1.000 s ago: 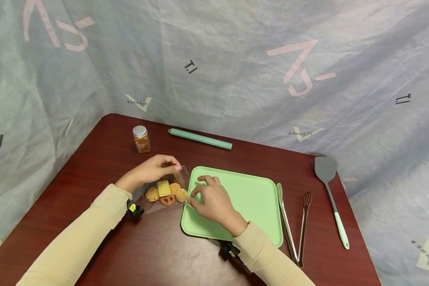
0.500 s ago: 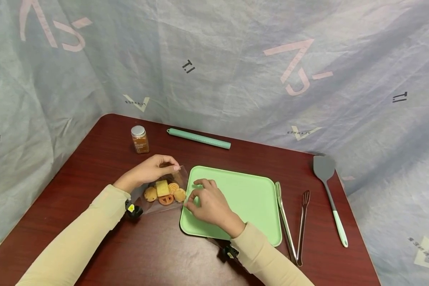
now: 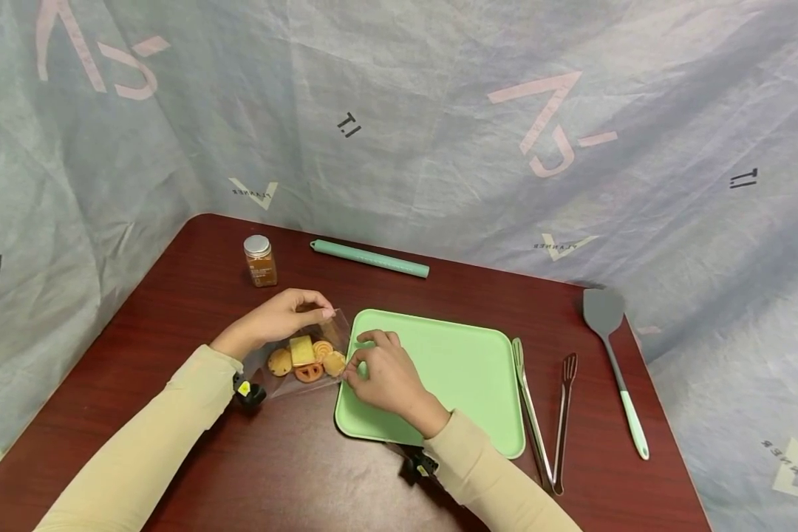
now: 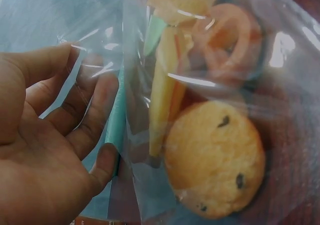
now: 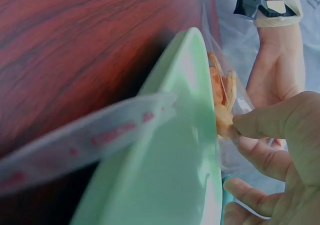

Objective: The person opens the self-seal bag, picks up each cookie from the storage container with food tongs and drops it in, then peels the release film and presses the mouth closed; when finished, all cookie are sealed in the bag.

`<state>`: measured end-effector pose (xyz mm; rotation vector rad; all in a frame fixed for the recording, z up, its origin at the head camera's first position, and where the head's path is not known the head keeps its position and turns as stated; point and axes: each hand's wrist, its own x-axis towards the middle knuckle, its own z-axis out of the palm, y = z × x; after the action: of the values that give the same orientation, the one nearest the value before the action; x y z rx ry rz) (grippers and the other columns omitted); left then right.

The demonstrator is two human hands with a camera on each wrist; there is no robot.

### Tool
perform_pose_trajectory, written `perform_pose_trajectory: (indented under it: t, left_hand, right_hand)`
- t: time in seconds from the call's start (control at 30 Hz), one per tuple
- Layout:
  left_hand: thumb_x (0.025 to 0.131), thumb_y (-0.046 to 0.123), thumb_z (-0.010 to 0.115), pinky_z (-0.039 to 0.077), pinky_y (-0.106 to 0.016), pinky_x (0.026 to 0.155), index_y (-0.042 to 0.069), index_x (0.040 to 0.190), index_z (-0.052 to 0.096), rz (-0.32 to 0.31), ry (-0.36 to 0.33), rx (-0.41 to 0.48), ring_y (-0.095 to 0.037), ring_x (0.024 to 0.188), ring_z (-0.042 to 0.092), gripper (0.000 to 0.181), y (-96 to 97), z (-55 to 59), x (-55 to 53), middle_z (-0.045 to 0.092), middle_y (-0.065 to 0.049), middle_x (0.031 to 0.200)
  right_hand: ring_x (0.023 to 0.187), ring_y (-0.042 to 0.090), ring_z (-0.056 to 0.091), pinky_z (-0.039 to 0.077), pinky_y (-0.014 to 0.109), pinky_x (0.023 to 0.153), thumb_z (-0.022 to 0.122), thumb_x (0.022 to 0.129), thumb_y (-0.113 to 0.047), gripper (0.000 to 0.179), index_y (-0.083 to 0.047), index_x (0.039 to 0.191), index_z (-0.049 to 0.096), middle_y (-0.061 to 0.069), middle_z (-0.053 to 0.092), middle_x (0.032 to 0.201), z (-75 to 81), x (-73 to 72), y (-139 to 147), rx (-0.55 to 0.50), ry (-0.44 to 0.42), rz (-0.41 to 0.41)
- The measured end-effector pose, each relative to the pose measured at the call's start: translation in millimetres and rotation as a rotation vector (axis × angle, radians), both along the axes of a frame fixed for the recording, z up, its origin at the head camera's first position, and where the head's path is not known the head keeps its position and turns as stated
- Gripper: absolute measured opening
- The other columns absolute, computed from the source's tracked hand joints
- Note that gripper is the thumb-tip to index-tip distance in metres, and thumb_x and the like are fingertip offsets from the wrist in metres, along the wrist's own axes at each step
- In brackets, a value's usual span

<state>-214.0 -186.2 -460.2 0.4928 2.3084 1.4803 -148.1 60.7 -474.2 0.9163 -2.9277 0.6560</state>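
A clear plastic bag [image 3: 338, 330] lies left of the green tray [image 3: 462, 369]. Inside it are several biscuits: a yellow square one [image 3: 302, 350], a pretzel-shaped one [image 3: 309, 372], a spiral one [image 3: 322, 348], and round ones, of which one speckled biscuit [image 4: 215, 160] looms large in the left wrist view. My left hand [image 3: 281, 318] pinches the bag's far right corner between thumb and forefinger. Over the tray's left side, my right hand [image 3: 389, 375] pinches the bag's near right edge, close to a round biscuit; its other fingers [image 5: 252, 197] stay loosely bent.
A spice jar [image 3: 261, 262] with a silver lid stands at the back left. Behind the tray lies a green rolling pin-like stick [image 3: 371, 258]. Metal tongs [image 3: 561, 421] lie spread just right of the tray, with a grey spatula [image 3: 608, 325] beyond them.
The head view has shifted slightly. My right forefinger and thumb have come closer together at the bag's edge. My left hand and the biscuits keep their places.
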Motion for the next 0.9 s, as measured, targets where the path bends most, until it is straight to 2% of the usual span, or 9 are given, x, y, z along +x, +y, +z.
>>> perform_pose_trajectory:
  t: [0.07,0.13,0.27,0.4,0.5,0.6,0.7,0.8,0.9]
  left_hand:
    - [0.104,0.03,0.061,0.046,-0.051,0.096,0.005,0.117,0.069,0.029,0.009,0.02,-0.027,0.109,0.062,0.029,-0.9,0.4,1.0,0.068,-0.009,0.113]
    - [0.104,0.029,0.062,0.046,-0.051,0.096,0.005,0.115,0.07,0.087,0.021,0.058,-0.027,0.107,0.062,0.028,-1.7,0.9,1.8,0.068,-0.01,0.111]
    - [0.104,0.027,0.062,0.046,-0.051,0.096,0.001,0.115,0.068,0.24,0.064,0.184,-0.027,0.1,0.065,0.029,-3.1,5.5,2.8,0.069,-0.016,0.105]
    - [0.103,0.027,0.064,0.047,-0.046,0.097,-0.003,0.114,0.067,0.372,0.156,0.314,-0.025,0.096,0.067,0.032,-1.4,17.0,3.2,0.069,-0.018,0.102]
    - [0.102,0.029,0.066,0.047,-0.041,0.097,-0.002,0.113,0.068,0.438,0.219,0.408,-0.023,0.095,0.068,0.033,6.0,29.5,1.1,0.07,-0.015,0.102]
    - [0.101,0.03,0.066,0.046,-0.039,0.1,0.001,0.114,0.069,0.47,0.267,0.498,-0.022,0.097,0.068,0.032,17.0,43.6,-0.9,0.071,-0.012,0.102]
    - [0.101,0.028,0.066,0.045,-0.04,0.101,0.001,0.115,0.07,0.473,0.32,0.565,-0.022,0.099,0.067,0.031,28.0,57.0,-1.6,0.071,-0.012,0.102]
    - [0.101,0.023,0.066,0.046,-0.039,0.101,-0.001,0.115,0.07,0.458,0.364,0.607,-0.022,0.1,0.067,0.028,36.2,68.0,-2.1,0.071,-0.011,0.104]
    - [0.101,0.02,0.066,0.046,-0.039,0.101,-0.003,0.114,0.07,0.441,0.389,0.637,-0.023,0.102,0.067,0.027,43.9,76.0,-2.9,0.071,-0.011,0.106]
  right_hand:
    - [0.121,0.034,0.049,0.048,0.046,0.09,0.075,0.091,-0.025,0.013,-0.025,0.078,0.072,0.011,0.059,0.131,2.2,-0.2,0.0,-0.034,0.008,0.005]
    - [0.121,0.034,0.048,0.046,0.047,0.094,0.073,0.09,-0.021,0.011,-0.024,0.08,0.07,0.012,0.057,0.131,5.6,-2.5,1.0,-0.079,0.037,0.017]
    - [0.123,0.033,0.042,0.038,0.048,0.1,0.071,0.088,-0.019,0.008,-0.023,0.083,0.067,0.012,0.051,0.134,21.5,-15.1,5.9,-0.136,0.135,0.064]
    - [0.127,0.035,0.039,0.033,0.051,0.106,0.07,0.089,-0.018,0.006,-0.022,0.085,0.065,0.014,0.047,0.137,49.3,-35.3,16.1,-0.095,0.275,0.162]
    - [0.128,0.039,0.041,0.034,0.054,0.104,0.068,0.092,-0.016,0.008,-0.021,0.086,0.065,0.018,0.049,0.136,74.4,-53.0,30.9,-0.03,0.416,0.23]
    - [0.127,0.042,0.042,0.036,0.057,0.101,0.067,0.096,-0.015,0.009,-0.019,0.088,0.066,0.02,0.05,0.135,101.3,-66.8,49.2,0.034,0.529,0.25]
    - [0.128,0.044,0.041,0.036,0.058,0.099,0.067,0.097,-0.014,0.009,-0.017,0.089,0.065,0.021,0.049,0.135,126.6,-74.1,65.7,0.084,0.586,0.253]
    - [0.127,0.046,0.04,0.037,0.059,0.097,0.069,0.096,-0.012,0.009,-0.015,0.089,0.065,0.022,0.048,0.136,146.8,-76.4,77.6,0.081,0.631,0.256]
    - [0.125,0.047,0.041,0.037,0.059,0.097,0.067,0.095,-0.008,0.01,-0.015,0.088,0.065,0.023,0.047,0.135,160.4,-75.5,86.2,0.053,0.665,0.243]
